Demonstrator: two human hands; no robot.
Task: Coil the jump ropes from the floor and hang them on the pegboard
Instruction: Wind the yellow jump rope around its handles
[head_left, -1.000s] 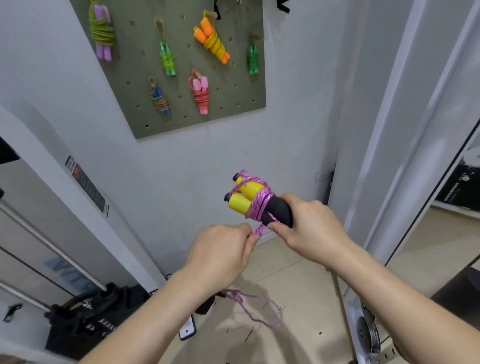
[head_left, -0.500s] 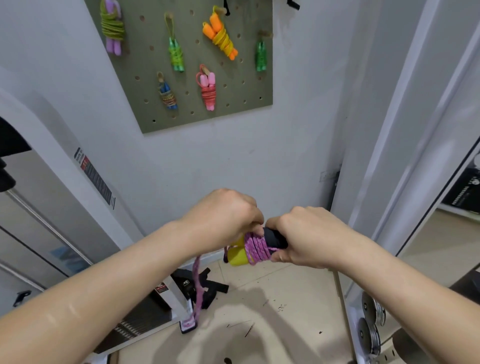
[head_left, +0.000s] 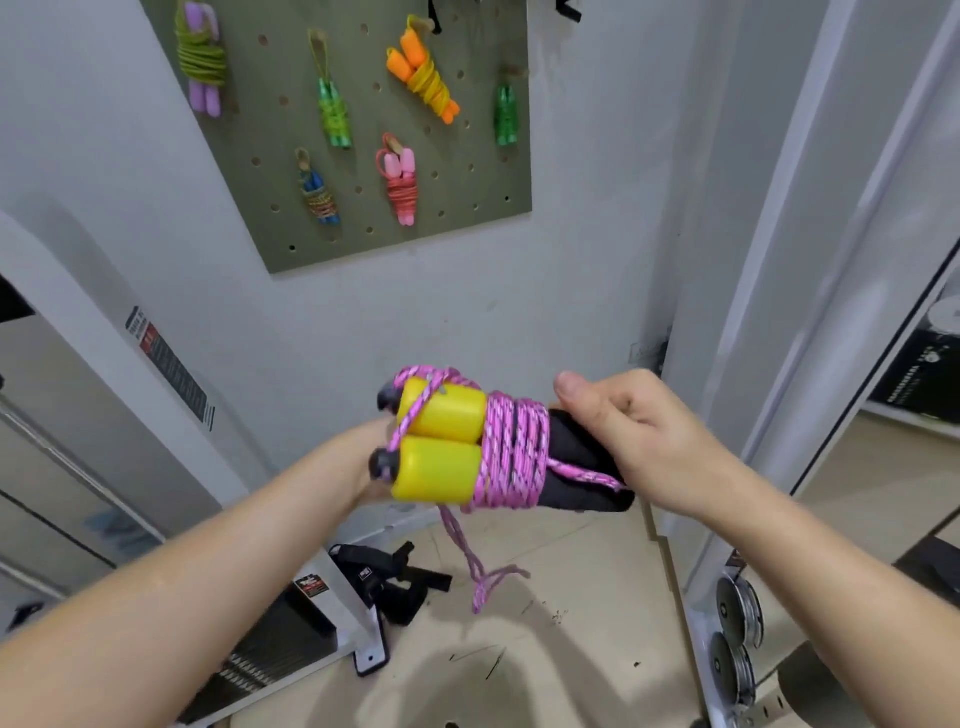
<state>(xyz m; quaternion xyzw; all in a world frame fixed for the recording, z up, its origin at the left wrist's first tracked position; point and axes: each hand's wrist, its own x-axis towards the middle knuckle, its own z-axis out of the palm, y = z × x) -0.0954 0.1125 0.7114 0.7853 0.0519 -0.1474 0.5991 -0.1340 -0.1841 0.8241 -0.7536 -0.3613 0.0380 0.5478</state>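
A jump rope with two yellow-and-black handles (head_left: 441, 441) is held side by side at chest height, pink cord (head_left: 514, 452) wound tightly round their middle. My right hand (head_left: 639, 441) grips the black handle ends, thumb raised. My left hand (head_left: 363, 467) sits behind the yellow ends, its fingers hidden. A loose pink tail (head_left: 483, 582) dangles below the bundle. The olive pegboard (head_left: 457, 228) hangs on the wall above, with several coiled ropes on it, among them an orange one (head_left: 423, 73) and a pink one (head_left: 400, 182).
A white gym machine frame (head_left: 171, 374) with a weight stack (head_left: 270, 654) stands at the left. Black straps (head_left: 384, 577) lie on the tiled floor below the bundle. At the lower right a white post carries metal weight plates (head_left: 735, 603).
The bundle has risen and turned toward me. My left hand went from over the handles to behind them. More cord is wound on and the hanging tail is shorter.
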